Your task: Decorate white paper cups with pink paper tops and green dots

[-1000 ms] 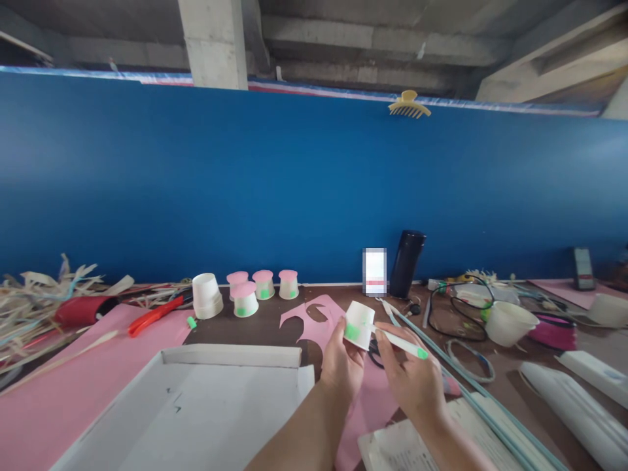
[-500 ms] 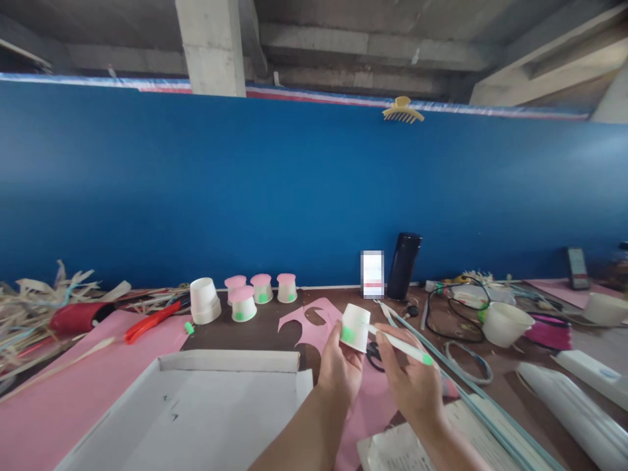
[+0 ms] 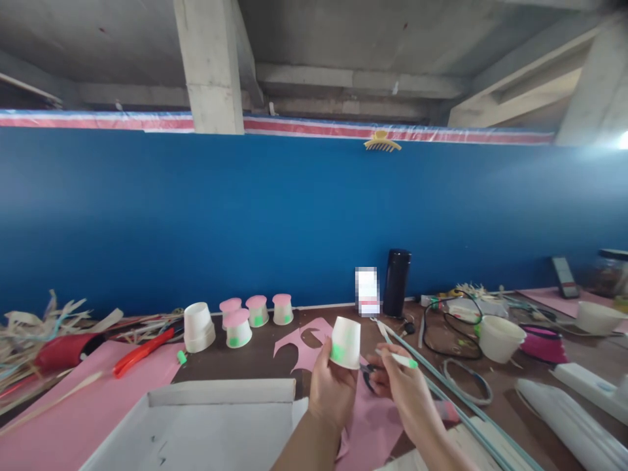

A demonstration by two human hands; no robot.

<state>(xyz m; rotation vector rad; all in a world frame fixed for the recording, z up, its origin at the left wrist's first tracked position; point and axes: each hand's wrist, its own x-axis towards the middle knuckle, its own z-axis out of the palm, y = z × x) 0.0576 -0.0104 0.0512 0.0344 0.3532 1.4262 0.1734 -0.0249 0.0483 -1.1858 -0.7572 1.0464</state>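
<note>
White cup (image 3: 347, 339) in left hand (image 3: 333, 390), marker (image 3: 401, 360) clear of its edge

Your single camera sits on your head, facing forward and down across the table (image 3: 209, 367) to the blue partition (image 3: 275, 216), which stands nearly square to you. The wide view reaches up to the concrete ceiling (image 3: 333, 36), while your left hand (image 3: 333, 389) and right hand (image 3: 403, 386) show low, right of centre, nearer the lens than the partition
</note>
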